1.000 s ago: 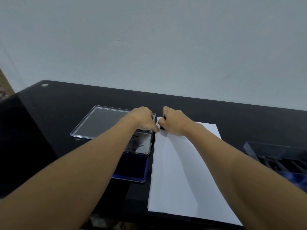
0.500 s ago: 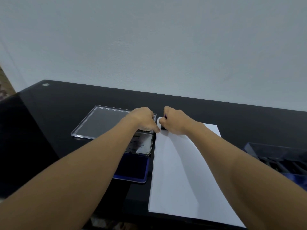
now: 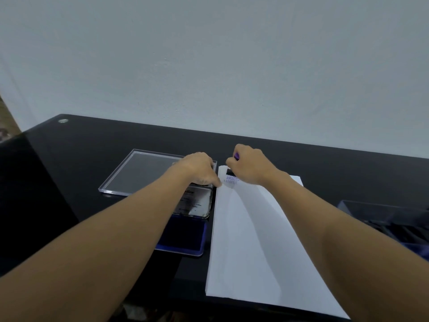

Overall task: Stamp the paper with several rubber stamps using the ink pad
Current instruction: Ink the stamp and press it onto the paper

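Black bench [image 3: 92, 145], pale wall behind. We see R hand [image 3: 251, 167] fingers [image 3: 229, 161] pinching a purple-topped stamp [image 3: 236, 156] at the far-left corner of the paper [image 3: 250, 240], just past the prints [image 3: 232, 180] AMENDED & SAMPLE; touching or lifted, can't tell. L hand [image 3: 197, 168] fingers bend down, one tip on the paper's left edge; spread or together, can't tell. Open ink pad [image 3: 183, 238] lies just left of the paper, clear case [image 3: 144, 173] beyond it, stamp box [image 3: 383, 214] far R.

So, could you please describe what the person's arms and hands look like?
Both forearms are bare; no sleeves show. The left hand and right hand wear no gloves, and neither wrist carries a watch or band. Rings cannot be judged.
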Demonstrator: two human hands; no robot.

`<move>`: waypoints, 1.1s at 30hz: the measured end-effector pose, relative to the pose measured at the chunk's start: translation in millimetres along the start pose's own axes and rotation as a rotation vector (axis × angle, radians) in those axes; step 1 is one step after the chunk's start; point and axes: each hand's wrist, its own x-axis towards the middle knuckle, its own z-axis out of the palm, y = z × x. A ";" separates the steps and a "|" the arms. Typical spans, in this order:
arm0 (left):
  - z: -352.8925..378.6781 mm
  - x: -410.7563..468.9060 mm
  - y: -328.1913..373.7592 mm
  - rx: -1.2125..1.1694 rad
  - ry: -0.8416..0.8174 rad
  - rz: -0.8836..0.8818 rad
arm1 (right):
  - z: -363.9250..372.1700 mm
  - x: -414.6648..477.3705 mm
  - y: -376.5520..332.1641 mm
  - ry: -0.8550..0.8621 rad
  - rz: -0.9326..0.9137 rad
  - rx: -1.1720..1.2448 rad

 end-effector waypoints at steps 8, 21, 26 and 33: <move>0.1 -6.6 -1.3 -0.156 0.125 -0.038 | -31.4 -6.0 1.7 0.068 -0.029 0.093; -36.3 -35.7 -17.3 -0.266 0.302 -0.023 | -52.8 -20.9 -4.4 0.122 -0.029 0.108; -42.4 -55.8 -26.4 -0.250 0.332 -0.009 | -55.2 -34.3 -14.1 0.131 -0.042 0.093; -39.3 -92.2 -49.7 -0.300 0.400 -0.018 | -45.5 -60.0 -34.4 0.097 -0.137 0.121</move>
